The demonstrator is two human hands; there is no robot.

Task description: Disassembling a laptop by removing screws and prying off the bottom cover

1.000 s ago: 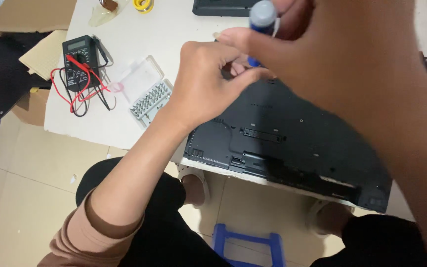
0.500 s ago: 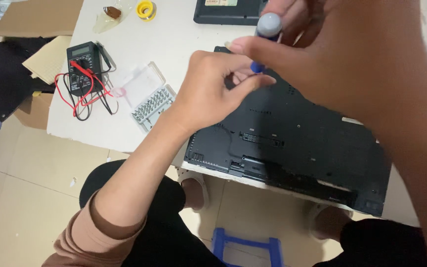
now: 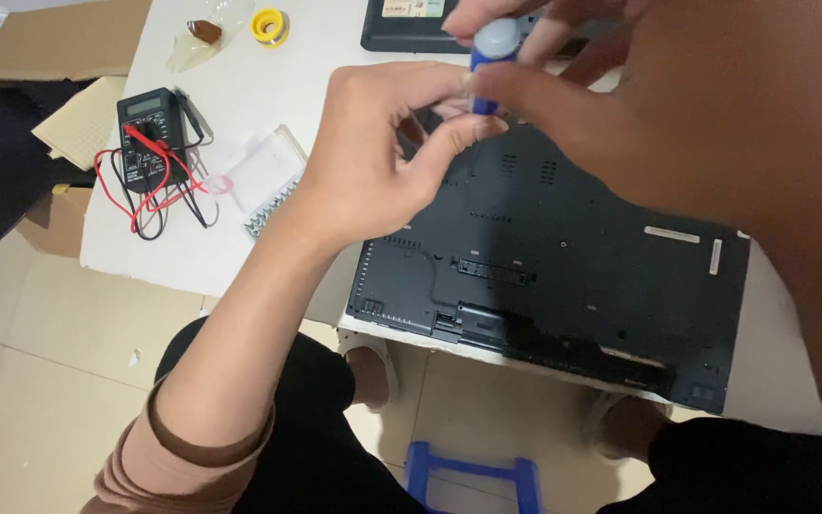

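A black laptop [image 3: 563, 266] lies bottom-side up on the white table [image 3: 268, 105], its near edge hanging over the table's front. My right hand [image 3: 677, 105] grips a blue screwdriver [image 3: 489, 67] with a grey cap, held upright above the laptop's far left part. My left hand [image 3: 382, 152] pinches the screwdriver's lower shaft between thumb and fingers. The tip is hidden behind my fingers.
A black multimeter [image 3: 149, 133] with red and black leads lies at the table's left. Beside it sits a clear case of screwdriver bits [image 3: 264, 186]. A yellow tape roll [image 3: 270, 26] and a second dark device [image 3: 411, 24] lie at the back. Cardboard [image 3: 59, 43] lies left, a blue stool [image 3: 473, 476] below.
Both hands and the screwdriver have stayed together over the laptop's far left part, shifting slightly. My left fingers have closed around the shaft lower down.
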